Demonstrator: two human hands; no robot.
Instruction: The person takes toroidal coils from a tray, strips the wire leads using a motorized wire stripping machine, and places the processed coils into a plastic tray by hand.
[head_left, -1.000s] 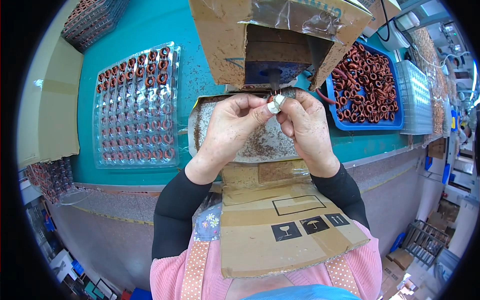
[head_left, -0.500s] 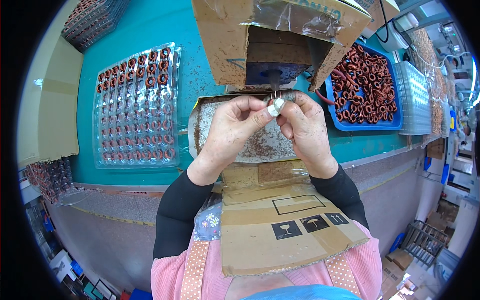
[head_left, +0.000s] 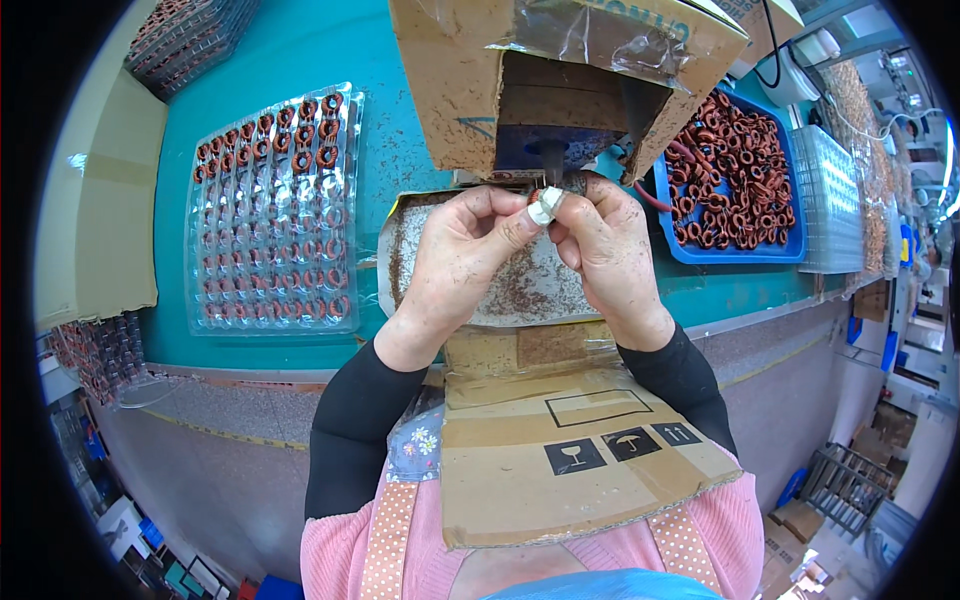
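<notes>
My left hand and my right hand meet at the opening of a cardboard housing. Between their pinched fingertips is a small copper-wound ring coil, mostly hidden, with thin wire ends pointing up. White wrapping covers fingertips where the two hands touch; which digits carry it is hard to make out. Just above the coil a dark, blurred spindle points down out of the housing. Whether the wires touch it I cannot tell. Under my hands lies a pale sheet strewn with reddish-brown scraps.
To the left lies a clear tray of coils in rows. A blue bin heaped with copper coils stands right, beside stacked clear trays. A cardboard flap spans my lap. Stacked trays stand far left.
Both hands stay pinched together by the spindle. Their fingertips have shifted slightly, and the coil shows a little more beside the white wrapping. The view has moved slightly.
</notes>
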